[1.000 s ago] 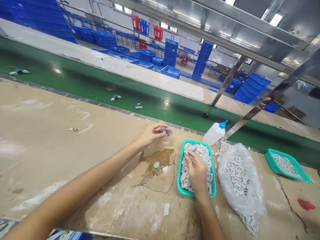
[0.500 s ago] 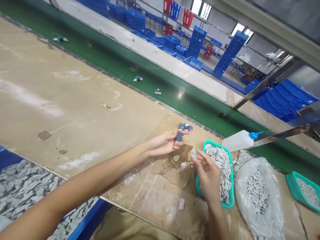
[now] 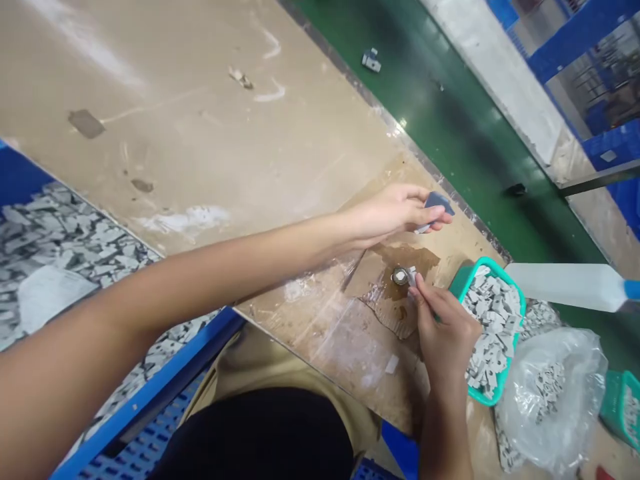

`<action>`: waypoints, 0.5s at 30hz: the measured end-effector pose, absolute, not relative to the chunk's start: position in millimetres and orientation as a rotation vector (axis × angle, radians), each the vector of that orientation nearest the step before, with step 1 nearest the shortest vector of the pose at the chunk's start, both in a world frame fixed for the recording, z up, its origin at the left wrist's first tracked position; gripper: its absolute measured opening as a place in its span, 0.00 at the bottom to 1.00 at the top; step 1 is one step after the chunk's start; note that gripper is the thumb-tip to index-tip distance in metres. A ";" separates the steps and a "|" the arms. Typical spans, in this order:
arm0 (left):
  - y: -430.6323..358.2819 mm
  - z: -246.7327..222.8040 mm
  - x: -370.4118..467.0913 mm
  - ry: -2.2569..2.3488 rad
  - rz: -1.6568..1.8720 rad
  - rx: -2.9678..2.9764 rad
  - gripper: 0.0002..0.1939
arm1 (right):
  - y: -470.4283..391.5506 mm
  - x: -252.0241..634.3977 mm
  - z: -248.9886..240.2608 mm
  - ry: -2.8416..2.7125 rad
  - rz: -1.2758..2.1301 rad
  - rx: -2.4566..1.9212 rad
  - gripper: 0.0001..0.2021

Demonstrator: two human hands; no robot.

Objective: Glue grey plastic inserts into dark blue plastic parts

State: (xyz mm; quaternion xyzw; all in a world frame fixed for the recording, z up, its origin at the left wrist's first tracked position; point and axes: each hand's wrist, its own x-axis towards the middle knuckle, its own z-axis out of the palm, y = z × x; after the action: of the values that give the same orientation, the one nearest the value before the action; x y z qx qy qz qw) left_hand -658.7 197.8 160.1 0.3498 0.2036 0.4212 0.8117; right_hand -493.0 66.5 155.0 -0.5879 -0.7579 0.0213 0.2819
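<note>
My left hand point(image 3: 407, 210) is closed on a dark blue-grey plastic part point(image 3: 439, 202), held above the cardboard piece near the belt's edge. A pale edge shows under it between my fingers. Between thumb and fingertips, my right hand point(image 3: 443, 313) pinches a small white plastic piece point(image 3: 412, 273). That piece is right at the edge of a small round dish point(image 3: 400, 275), which has something white in it and stands on a wet, brown-stained patch of cardboard point(image 3: 385, 293).
A teal basket point(image 3: 520, 313) of light grey pieces stands right of my right hand, with a white bottle point(image 3: 565, 285) behind it. Beyond lies a clear plastic bag point(image 3: 585, 400). A green belt point(image 3: 425, 100) runs along the far side. A blue crate point(image 3: 200, 363) holds many pieces at lower left.
The view has tilted down and turned. My right hand has brought the white piece down to the round dish. My left hand still holds the blue-grey part, now turned differently.
</note>
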 end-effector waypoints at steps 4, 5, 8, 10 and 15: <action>199.1 160.7 -662.3 0.472 0.888 0.882 0.06 | 67.2 -495.8 154.3 -2.149 -0.026 -1.574 0.11; 198.8 160.9 -662.8 0.471 0.887 0.907 0.07 | 67.4 -496.2 154.1 -2.165 -0.035 -1.577 0.11; 197.7 160.0 -663.3 0.459 0.882 0.961 0.07 | 68.0 -497.0 153.6 -2.185 -0.051 -1.596 0.10; 197.8 158.3 -662.7 0.461 0.886 0.981 0.07 | 68.2 -497.3 153.3 -2.191 -0.050 -1.612 0.10; 201.4 153.8 -660.3 0.519 0.861 1.042 0.08 | 68.0 -497.1 152.5 -2.204 -0.032 -1.627 0.11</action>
State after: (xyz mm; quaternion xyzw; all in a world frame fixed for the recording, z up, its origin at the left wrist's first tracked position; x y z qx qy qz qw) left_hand -660.3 201.4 153.8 0.4767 0.2374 0.3937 0.7492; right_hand -497.1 68.0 152.5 -0.5820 -0.7883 -0.0115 0.1995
